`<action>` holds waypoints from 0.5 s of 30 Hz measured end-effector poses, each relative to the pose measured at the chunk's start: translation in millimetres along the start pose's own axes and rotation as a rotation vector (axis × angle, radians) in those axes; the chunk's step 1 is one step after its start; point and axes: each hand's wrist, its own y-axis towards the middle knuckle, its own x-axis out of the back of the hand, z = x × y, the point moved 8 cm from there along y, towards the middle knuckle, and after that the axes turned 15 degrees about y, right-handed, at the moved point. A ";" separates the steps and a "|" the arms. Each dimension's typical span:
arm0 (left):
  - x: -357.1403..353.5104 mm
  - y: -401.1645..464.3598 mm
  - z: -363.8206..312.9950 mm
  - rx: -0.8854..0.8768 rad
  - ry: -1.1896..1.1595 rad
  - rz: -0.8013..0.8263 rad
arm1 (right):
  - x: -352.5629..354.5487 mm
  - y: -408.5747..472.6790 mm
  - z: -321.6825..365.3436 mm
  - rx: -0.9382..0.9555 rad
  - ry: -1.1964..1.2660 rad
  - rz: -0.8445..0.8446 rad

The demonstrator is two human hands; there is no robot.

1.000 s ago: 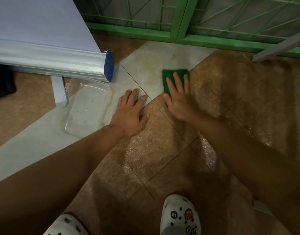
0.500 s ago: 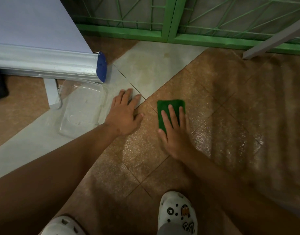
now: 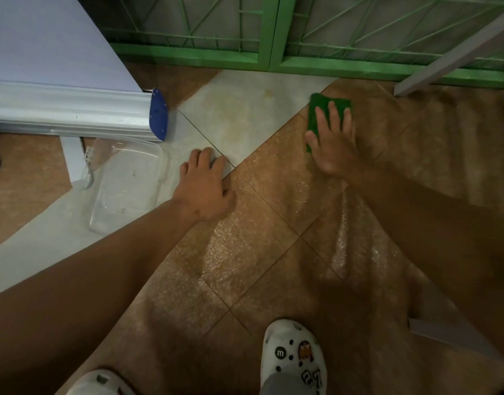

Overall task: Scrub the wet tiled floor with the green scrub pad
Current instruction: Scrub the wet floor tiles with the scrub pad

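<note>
Progress: scrubbing under way, judged partial. The brown tiled floor point(image 3: 253, 252) glistens wet in a band between and below the two hands; no clear mark separates scrubbed tiles from unscrubbed, so the remainder cannot be told.

Count, left to right:
- Clear plastic container point(image 3: 125, 183), one, empty-looking, on the pale tile just left of the left hand.
- Left hand point(image 3: 205, 186), one, fingers loosely spread, palm resting on the floor across the pale-to-brown tile joint, holding nothing.
- Green scrub pad point(image 3: 324, 106), one, on the brown tile up and to the right of the left hand, under the right hand's fingers.
- Right hand point(image 3: 332, 143), one, fingers straight and spread, pressing flat on the pad.
- White clogs point(image 3: 293, 357), two, below the hands.
</note>
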 end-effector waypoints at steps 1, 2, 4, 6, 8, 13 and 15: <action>0.7 1.1 -0.9 -0.006 0.012 0.000 | 1.8 3.4 -0.3 -0.021 0.002 -0.002; 1.1 2.5 -0.8 -0.010 0.017 -0.003 | 1.2 3.2 1.4 -0.031 0.001 -0.003; 1.3 4.0 -0.5 -0.011 0.008 -0.017 | -5.5 -10.2 6.3 -0.031 0.005 -0.003; 1.8 5.8 -1.0 -0.013 -0.003 -0.033 | -21.3 -37.5 11.6 -0.009 0.007 0.009; 2.0 8.1 -3.8 -0.031 -0.014 -0.036 | -43.0 -74.6 18.5 0.045 -0.028 0.032; -4.4 10.5 -9.9 -0.076 0.012 0.014 | -76.2 -140.9 13.8 0.173 -0.071 0.092; -4.4 11.4 -8.8 -0.074 0.026 0.014 | -69.3 -133.5 6.3 0.194 -0.091 0.087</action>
